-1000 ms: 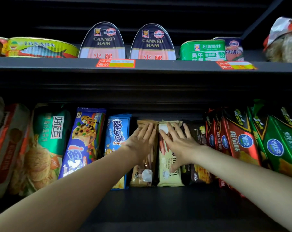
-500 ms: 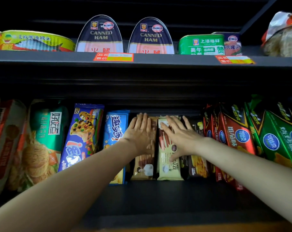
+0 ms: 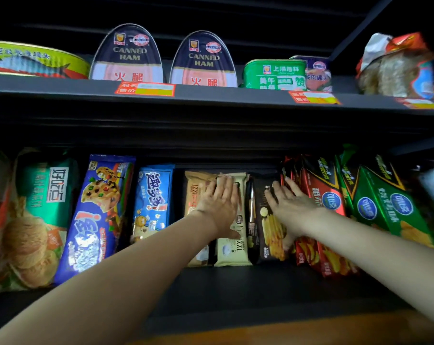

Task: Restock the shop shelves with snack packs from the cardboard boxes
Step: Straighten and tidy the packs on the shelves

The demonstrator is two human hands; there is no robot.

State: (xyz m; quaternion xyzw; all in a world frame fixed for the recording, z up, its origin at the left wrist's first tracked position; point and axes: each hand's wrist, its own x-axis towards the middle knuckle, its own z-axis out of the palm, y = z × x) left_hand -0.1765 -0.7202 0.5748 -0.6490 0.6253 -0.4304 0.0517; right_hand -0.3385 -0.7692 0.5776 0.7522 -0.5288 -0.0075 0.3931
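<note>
Two shelves: upper shelf [image 3: 211, 99] holds two ham tins [image 3: 127, 56], lower shelf [image 3: 235, 282] holds upright snack packs. Left hand [image 3: 219, 205] flat, fingers straight, pressing the cream pack [image 3: 232, 247]; right hand [image 3: 289, 204] flat, fingers spread, on the black pack [image 3: 266, 235].

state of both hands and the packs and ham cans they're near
left hand: open, flat on the cream pack
right hand: open, flat on the black pack
tan pack: upright, beside the cream pack
canned ham tins: two, standing on the upper shelf
</note>
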